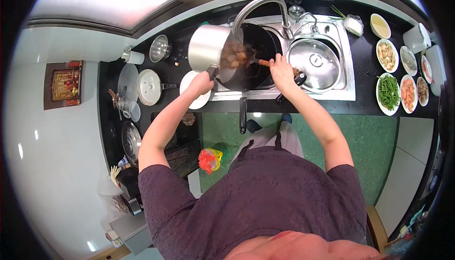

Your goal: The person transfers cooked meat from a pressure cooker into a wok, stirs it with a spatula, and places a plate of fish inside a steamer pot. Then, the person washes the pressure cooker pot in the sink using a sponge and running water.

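My left hand [201,85] is closed round the black handle of a silver pot [206,49]. The pot lies tipped on its side, mouth to the right, over a black wok [268,47] at the left sink basin. Brown chunks of food [235,56] in dark liquid show at the pot's mouth, against the wok. My right hand [283,74] grips the wooden handle of a utensil [263,62]; its head reaches into the food and cannot be made out. Towards me points the wok's black handle [243,115].
A metal lid [316,63] covers the right basin, below the curved faucet [285,18]. At the right stand plates of green beans [388,93], pink pieces [408,94] and pale chunks [386,55]. A white plate [201,101] and lidded pan [149,87] sit at left.
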A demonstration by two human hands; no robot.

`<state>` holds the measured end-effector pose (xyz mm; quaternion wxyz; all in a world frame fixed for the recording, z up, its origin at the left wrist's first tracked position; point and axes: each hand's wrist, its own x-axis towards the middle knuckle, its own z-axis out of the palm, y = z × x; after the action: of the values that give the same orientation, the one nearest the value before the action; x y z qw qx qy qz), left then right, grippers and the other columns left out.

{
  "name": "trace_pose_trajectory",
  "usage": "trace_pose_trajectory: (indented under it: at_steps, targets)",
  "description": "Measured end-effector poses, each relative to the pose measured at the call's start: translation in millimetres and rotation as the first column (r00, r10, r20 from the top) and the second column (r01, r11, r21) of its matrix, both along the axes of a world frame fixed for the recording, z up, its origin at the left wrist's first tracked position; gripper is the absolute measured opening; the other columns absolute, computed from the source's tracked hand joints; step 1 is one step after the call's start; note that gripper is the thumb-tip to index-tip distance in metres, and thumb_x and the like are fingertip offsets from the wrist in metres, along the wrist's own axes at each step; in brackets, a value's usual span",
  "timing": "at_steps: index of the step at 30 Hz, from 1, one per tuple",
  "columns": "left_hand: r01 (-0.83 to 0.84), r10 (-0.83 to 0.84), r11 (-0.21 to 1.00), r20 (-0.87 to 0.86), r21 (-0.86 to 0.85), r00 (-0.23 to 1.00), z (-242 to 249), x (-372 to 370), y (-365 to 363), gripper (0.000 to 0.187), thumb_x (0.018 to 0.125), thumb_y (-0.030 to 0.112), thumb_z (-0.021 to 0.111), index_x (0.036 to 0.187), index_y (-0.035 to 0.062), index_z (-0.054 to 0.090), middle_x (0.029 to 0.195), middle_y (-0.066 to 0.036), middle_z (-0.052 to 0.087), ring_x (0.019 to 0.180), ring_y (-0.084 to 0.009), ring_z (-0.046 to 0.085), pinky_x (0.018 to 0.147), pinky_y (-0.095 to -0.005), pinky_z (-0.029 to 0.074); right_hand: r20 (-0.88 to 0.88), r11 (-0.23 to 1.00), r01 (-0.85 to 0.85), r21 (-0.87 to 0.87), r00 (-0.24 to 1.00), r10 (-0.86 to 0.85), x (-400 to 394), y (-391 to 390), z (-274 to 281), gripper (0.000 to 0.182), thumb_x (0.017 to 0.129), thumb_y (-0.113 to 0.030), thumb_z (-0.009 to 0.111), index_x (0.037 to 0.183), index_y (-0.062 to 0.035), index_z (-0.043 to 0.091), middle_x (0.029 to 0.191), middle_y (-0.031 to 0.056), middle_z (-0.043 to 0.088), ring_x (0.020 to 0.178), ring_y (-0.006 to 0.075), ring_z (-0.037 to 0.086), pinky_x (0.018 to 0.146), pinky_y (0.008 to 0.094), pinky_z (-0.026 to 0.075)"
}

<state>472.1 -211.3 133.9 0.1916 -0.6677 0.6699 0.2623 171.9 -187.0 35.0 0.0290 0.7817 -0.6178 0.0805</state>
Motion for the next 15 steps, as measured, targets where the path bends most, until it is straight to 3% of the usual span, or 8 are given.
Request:
trace_pose_trajectory:
  at_steps: [2, 5, 8, 15]
  targets:
    - [-0.002, 0.001, 0.999, -0.01, -0.035, 1.0, 4, -12, 4, 0.024, 0.078, 0.014, 0.056, 0.08, -0.0096, 0.056, 0.064, -0.022, 0.062, 0.057, -0.0322, 0.064, 0.054, -0.042, 0.05, 0.012, 0.999, 0.016, 0.042, 1.0, -0.017, 4, -2, -5, 0.016, 0.084, -0.016, 0.055, 0.091, -0.0046, 0.064, 0.094, 0.0071, 0.05, 0.088, 0.0214, 0.052, 0.062, 0.0311, 0.05]
    - [0.177, -0.163, 0.951, 0.075, -0.254, 0.984, -29, 1, 9, 0.023, 0.077, 0.013, 0.056, 0.085, -0.0086, 0.056, 0.073, -0.027, 0.063, 0.069, -0.0395, 0.064, 0.065, -0.0469, 0.051, 0.01, 0.998, 0.022, 0.055, 1.0, -0.023, 7, 3, -9, 0.016, 0.084, -0.016, 0.056, 0.091, -0.0045, 0.065, 0.094, 0.007, 0.05, 0.089, 0.0218, 0.052, 0.063, 0.0308, 0.05]
    - [0.106, -0.085, 0.957, 0.089, -0.269, 0.992, -32, -4, 16, 0.024, 0.076, 0.012, 0.056, 0.09, -0.0083, 0.053, 0.079, -0.03, 0.062, 0.075, -0.043, 0.063, 0.071, -0.0501, 0.049, 0.039, 0.999, 0.026, 0.02, 0.999, -0.027, 8, 7, -16, 0.014, 0.082, -0.015, 0.056, 0.088, -0.0047, 0.063, 0.092, 0.0085, 0.05, 0.088, 0.023, 0.053, 0.06, 0.0312, 0.051]
    - [0.077, -0.027, 0.937, 0.151, -0.339, 0.988, -24, -7, 35, 0.023, 0.077, 0.007, 0.052, 0.092, -0.0088, 0.048, 0.072, -0.028, 0.062, 0.07, -0.0424, 0.063, 0.065, -0.0498, 0.05, 0.035, 1.0, 0.022, 0.021, 0.999, -0.023, 7, 8, -8, 0.012, 0.08, -0.015, 0.057, 0.086, -0.0055, 0.062, 0.092, 0.0086, 0.049, 0.086, 0.0227, 0.053, 0.058, 0.0291, 0.052]
